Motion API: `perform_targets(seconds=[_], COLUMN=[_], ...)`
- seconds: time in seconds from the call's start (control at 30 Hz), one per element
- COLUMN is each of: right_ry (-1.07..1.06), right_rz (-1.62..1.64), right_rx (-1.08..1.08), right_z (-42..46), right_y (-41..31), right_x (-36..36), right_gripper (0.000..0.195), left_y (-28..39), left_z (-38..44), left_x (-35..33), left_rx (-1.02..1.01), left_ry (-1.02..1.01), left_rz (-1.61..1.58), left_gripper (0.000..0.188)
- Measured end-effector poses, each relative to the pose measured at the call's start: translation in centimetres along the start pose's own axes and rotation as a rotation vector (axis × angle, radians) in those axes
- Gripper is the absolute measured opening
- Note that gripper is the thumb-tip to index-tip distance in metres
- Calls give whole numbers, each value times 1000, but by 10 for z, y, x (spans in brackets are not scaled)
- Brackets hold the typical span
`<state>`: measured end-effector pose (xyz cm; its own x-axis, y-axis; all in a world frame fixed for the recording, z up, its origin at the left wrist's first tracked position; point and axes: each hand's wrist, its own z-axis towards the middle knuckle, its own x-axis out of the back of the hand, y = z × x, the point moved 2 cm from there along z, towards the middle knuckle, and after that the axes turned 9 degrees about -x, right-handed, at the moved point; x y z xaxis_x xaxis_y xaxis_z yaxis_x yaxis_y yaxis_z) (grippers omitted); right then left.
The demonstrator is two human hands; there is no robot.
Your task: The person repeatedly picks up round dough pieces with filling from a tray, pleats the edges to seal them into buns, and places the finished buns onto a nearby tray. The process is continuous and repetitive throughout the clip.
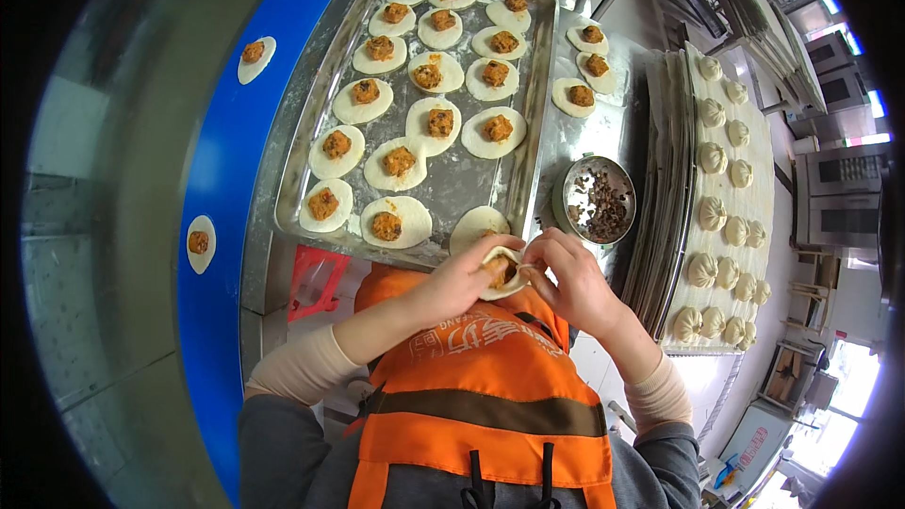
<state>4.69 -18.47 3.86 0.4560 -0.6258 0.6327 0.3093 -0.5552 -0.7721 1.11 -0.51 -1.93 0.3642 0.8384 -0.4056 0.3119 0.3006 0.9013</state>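
Between my hands, a round dough wrapper point(503, 289) is curled up around orange-brown filling point(500, 271). My left hand point(459, 274) cradles it from the left, with the thumb against the filling. On the other side, my right hand point(571, 276) pinches the wrapper's rim between thumb and fingertips. Both hands are over the near right corner of a metal tray point(368, 252). Just behind them lies another filled wrapper point(475, 225), its filling partly hidden by my left hand. Flat dough discs with filling point(396, 224) are spread in rows across the tray.
Right of the tray stands a metal bowl point(601, 201) with dark chopped bits. Several filled discs point(574, 97) lie beyond it on the metal table. Pleated buns point(713, 213) sit on a lined, stacked tray at the right. A blue conveyor belt point(219, 177) at the left carries two filled discs.
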Motion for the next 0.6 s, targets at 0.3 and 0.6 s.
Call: perform_targets(seconds=[0.3,0.6], right_ry=[-2,67], right_rz=[-28,-145], right_rx=[163,162], right_z=[3,-2], right_y=[-17,-11], right_x=[2,-1], right_gripper=[24,19], left_y=[2,4], left_z=[1,-6], left_x=[1,-7], left_rx=[-136,-234], left_ry=[-128,-57], left_rz=[423,516], left_gripper=[43,43])
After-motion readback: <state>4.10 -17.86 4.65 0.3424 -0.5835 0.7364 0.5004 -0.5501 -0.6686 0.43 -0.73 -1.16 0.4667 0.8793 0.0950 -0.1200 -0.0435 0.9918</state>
